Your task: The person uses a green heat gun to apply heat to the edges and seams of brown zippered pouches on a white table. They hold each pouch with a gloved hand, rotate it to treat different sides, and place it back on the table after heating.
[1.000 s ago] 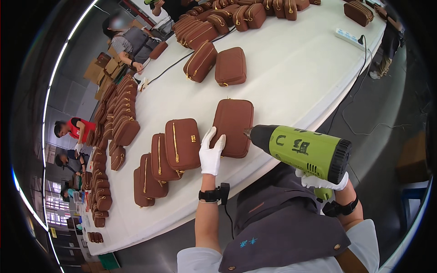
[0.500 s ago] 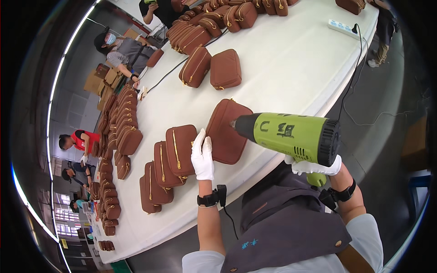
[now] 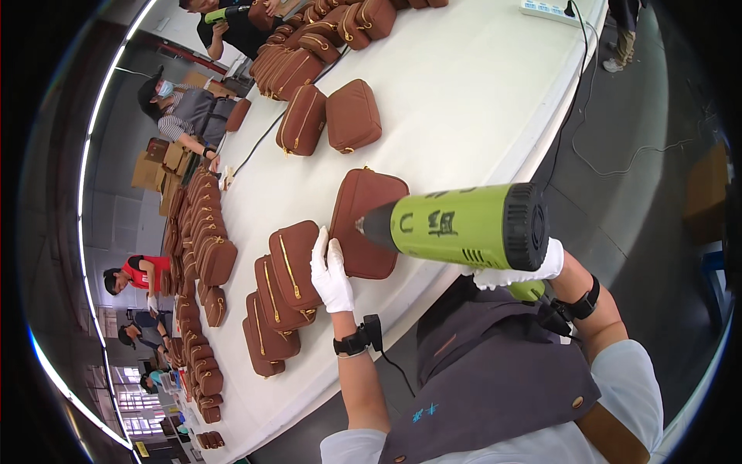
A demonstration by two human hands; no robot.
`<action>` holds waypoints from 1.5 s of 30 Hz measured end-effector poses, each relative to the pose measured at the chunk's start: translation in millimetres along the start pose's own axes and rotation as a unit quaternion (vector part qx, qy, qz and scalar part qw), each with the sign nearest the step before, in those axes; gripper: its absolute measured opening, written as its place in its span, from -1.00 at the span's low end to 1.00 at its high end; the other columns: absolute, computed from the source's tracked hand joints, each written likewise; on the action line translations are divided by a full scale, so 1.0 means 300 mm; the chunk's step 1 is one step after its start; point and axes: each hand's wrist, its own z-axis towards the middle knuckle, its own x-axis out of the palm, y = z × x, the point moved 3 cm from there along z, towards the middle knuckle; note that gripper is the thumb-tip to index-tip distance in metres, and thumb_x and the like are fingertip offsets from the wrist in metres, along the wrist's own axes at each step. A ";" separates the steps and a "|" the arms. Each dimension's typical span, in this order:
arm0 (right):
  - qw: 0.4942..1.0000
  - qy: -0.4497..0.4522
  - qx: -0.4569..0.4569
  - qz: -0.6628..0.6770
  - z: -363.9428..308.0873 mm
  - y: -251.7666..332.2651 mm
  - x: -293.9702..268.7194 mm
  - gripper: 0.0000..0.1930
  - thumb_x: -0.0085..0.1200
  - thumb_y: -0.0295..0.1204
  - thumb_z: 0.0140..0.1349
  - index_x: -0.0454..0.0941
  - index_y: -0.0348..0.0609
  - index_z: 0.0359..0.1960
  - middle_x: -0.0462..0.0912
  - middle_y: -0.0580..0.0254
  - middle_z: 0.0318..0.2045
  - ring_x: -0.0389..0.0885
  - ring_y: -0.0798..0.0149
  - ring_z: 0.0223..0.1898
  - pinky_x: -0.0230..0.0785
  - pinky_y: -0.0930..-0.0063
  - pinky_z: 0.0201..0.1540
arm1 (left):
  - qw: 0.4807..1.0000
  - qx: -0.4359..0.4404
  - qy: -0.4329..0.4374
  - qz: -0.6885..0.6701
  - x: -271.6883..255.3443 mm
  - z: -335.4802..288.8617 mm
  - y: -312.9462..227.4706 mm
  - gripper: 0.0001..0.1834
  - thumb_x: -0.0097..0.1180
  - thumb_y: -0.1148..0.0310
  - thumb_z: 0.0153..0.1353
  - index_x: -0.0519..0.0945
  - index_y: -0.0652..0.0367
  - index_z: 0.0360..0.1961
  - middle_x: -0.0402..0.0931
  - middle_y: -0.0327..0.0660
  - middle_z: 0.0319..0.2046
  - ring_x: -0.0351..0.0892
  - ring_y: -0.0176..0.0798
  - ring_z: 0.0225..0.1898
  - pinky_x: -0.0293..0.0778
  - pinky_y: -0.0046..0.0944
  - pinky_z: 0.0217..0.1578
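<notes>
A brown zippered bag (image 3: pixel 363 255) lies on the white-covered table, with its plain face up. My right hand (image 3: pixel 525 271), in a white glove, grips a green heat gun (image 3: pixel 456 224). The gun's black nozzle hangs over the middle of that bag; its body hides part of the bag's right side. At the bag's left edge, my white-gloved left hand (image 3: pixel 332 278) lies with fingers stretched out and thumb apart, seeming to touch the edge. Just left of this hand, several similar bags (image 3: pixel 295 267) lean in an overlapping row, gold zippers showing.
Two bags (image 3: pixel 354 116) sit farther up the table, beyond which many more (image 3: pixel 290 69) are stacked. A long row of bags (image 3: pixel 212 255) lines the left side. A power strip (image 3: pixel 549 9) with a cord is at the far right edge. Several co-workers stand along the far side.
The view has shifted, moving the table's contents leftward in the picture. Over the bag, the heat gun's nozzle has moved left and slightly nearer me. My left hand stays at the bag's edge.
</notes>
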 end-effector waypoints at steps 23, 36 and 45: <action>0.989 -0.126 0.042 0.063 -0.122 0.060 -0.076 -0.77 0.18 -0.58 0.07 0.55 -0.29 -0.20 0.57 0.28 -0.45 0.52 0.44 -0.48 0.44 0.56 -0.41 | 0.870 -0.342 -0.042 -0.352 0.006 -0.014 0.134 -0.56 0.03 0.16 0.39 0.43 0.20 0.16 0.46 -0.14 0.11 0.46 -0.14 0.12 0.43 -0.05 0.11; 0.992 -0.111 0.035 0.058 -0.113 0.034 -0.106 -0.74 0.17 -0.62 0.08 0.53 -0.31 -0.15 0.59 0.22 -0.40 0.56 0.40 -0.45 0.48 0.54 -0.40 | 0.774 -0.471 -0.001 -0.423 -0.002 -0.016 0.175 -0.61 -0.19 0.07 0.43 0.45 0.01 0.12 0.50 -0.23 0.06 0.46 0.02 0.09 0.45 -0.01 -0.05; 0.996 -0.052 -0.024 0.074 -0.218 -0.004 -0.039 -0.53 0.13 -0.43 0.25 0.38 -0.30 0.19 0.59 -0.28 -0.07 0.68 -0.01 -0.27 0.59 0.29 -0.36 | 0.985 -0.085 -0.134 -0.062 -0.007 0.018 -0.008 -0.43 0.27 0.30 0.19 0.39 0.26 0.19 0.46 -0.04 0.07 0.48 -0.12 0.08 0.48 -0.20 0.02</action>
